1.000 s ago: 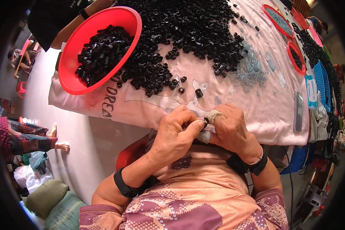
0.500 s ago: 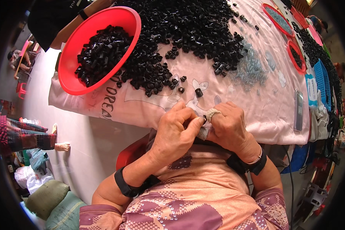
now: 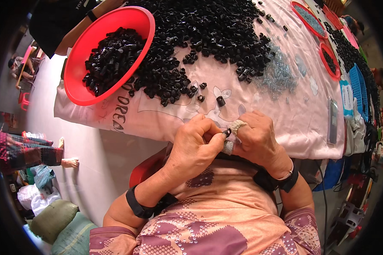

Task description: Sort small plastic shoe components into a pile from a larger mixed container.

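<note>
Just above my lap, at the near edge of the cloth-covered table, my two hands meet fingertip to fingertip. Thumb and finger of my left hand (image 3: pixel 195 144) pinch a small black plastic piece (image 3: pixel 227 132). My right hand (image 3: pixel 258 137) is closed against the same piece from the other side, with whitish wraps (image 3: pixel 236 126) on its fingers; its grip is partly hidden. A single black piece (image 3: pixel 220 101) lies on the cloth beyond my hands. Farther off spreads a large heap of small black plastic pieces (image 3: pixel 208 29).
A red bowl (image 3: pixel 83 91) full of black pieces stands at left, near a co-worker's arm (image 3: pixel 78 32). Tiny clear-grey pieces (image 3: pixel 278 76) lie scattered at right. Beyond them are red trays (image 3: pixel 337 72), a phone (image 3: pixel 332 121) and a blue basket (image 3: pixel 358 91).
The black piece shows more between my fingertips now. My right hand has shifted slightly; the left stays nearly in place.
</note>
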The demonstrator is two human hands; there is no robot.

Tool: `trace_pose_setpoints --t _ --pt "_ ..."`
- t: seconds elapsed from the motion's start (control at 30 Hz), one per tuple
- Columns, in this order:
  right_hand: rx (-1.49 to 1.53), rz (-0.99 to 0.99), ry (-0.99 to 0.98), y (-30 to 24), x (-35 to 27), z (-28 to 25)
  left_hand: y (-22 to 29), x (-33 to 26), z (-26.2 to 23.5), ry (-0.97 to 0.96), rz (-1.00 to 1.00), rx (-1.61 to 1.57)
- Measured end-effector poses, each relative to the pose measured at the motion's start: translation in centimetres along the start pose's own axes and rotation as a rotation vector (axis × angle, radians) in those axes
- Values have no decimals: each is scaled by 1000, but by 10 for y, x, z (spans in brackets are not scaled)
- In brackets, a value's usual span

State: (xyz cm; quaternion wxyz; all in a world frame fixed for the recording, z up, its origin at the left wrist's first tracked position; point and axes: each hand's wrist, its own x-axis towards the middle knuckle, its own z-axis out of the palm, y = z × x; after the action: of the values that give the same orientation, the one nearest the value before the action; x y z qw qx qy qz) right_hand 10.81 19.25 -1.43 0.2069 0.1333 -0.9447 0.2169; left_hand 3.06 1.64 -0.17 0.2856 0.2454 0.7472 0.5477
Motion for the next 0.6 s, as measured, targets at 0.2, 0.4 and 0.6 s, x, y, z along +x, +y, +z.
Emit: trace_pose_setpoints --t 0.2,0.4,0.6 --pt "-31 -3 13 -1 0 4 -1 0 5 67 48 64" --pt "-39 31 23 -4 2 6 3 0 1 58 50 21" --pt "-55 64 -16 -6 5 0 1 -1 0 45 10 -60"
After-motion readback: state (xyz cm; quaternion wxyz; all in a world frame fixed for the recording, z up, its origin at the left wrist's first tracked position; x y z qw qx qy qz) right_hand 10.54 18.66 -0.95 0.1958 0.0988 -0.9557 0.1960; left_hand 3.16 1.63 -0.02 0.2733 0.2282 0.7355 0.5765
